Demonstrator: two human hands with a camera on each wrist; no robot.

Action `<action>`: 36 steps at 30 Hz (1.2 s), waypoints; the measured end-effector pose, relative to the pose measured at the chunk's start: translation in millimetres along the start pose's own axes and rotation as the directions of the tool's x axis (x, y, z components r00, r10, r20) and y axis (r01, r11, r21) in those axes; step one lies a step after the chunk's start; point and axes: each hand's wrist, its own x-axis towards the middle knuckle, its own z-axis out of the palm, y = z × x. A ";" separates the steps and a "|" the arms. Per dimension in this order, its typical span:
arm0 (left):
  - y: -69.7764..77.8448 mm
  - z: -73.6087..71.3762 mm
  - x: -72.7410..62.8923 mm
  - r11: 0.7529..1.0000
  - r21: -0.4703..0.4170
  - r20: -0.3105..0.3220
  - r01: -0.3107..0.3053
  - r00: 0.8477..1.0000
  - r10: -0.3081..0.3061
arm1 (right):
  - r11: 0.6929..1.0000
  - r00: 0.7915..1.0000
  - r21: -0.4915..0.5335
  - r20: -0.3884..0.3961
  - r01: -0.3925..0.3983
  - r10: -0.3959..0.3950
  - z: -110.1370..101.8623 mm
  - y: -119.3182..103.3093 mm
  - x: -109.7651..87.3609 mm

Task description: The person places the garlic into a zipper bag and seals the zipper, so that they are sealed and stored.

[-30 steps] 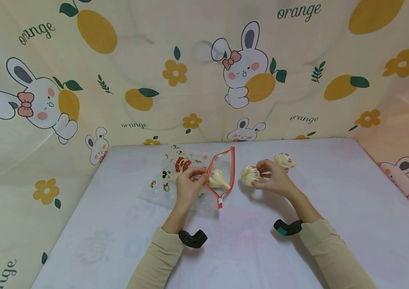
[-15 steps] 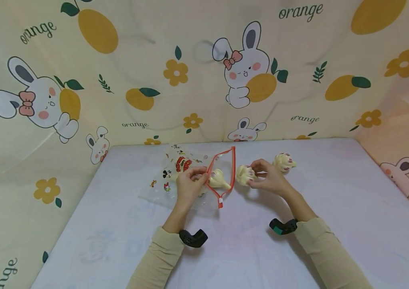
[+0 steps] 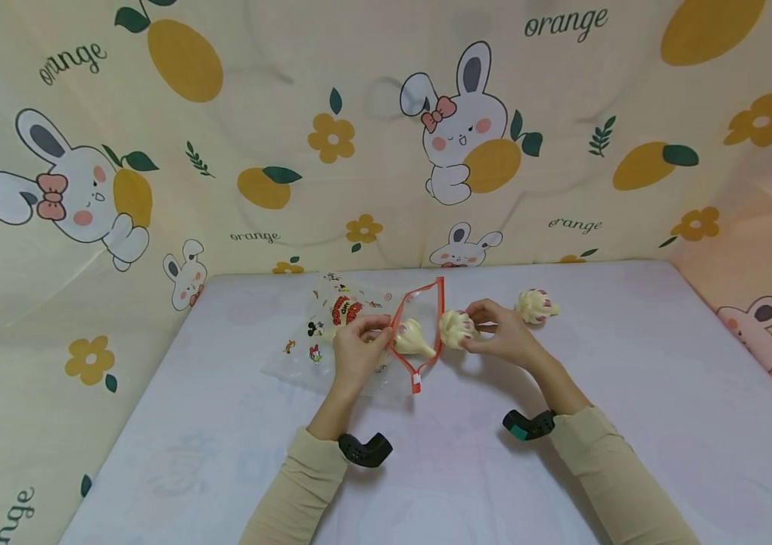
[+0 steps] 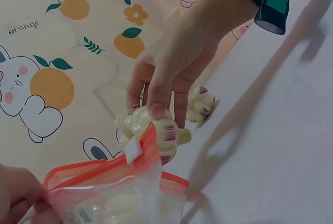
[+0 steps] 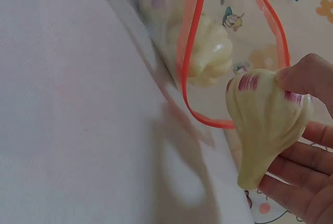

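Note:
My left hand (image 3: 361, 350) pinches the red-edged mouth of a clear zip bag (image 3: 314, 371) printed with cartoon figures. The mouth gapes to the right, its slider (image 4: 133, 150) at the near corner. Inside, close to the opening, lies one garlic bulb (image 3: 412, 338); in the right wrist view another pale shape shows blurred behind it. My right hand (image 3: 505, 333) grips a second garlic bulb (image 5: 268, 114), cream with purple streaks, between thumb and fingers. That bulb is right at the bag's red rim, in front of the opening. A loose garlic bulb (image 3: 536, 306) rests on the table behind my right hand.
The white-covered table (image 3: 468, 469) stretches out around the bag. A cloth backdrop (image 3: 372, 174) with rabbits and oranges rises at the table's back and sides. Black cameras sit on the left wrist (image 3: 365, 450) and the right wrist (image 3: 529, 425).
My right hand has moved left with its garlic bulb, from a gap away up to the bag's red rim. The left hand and the bag stay in place.

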 end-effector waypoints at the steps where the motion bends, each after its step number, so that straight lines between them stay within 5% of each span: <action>1: -0.1 0.1 -0.1 1.000 -0.003 0.000 0.001 1.000 -0.001 | 1.000 1.000 -0.005 -0.001 -0.004 0.004 0.3 -0.6 0.4; 36: 1.7 0.1 -1.3 1.000 -0.013 -0.001 0.005 1.000 -0.005 | 1.000 1.000 -0.016 0.019 0.012 -0.012 22.2 -13.4 13.9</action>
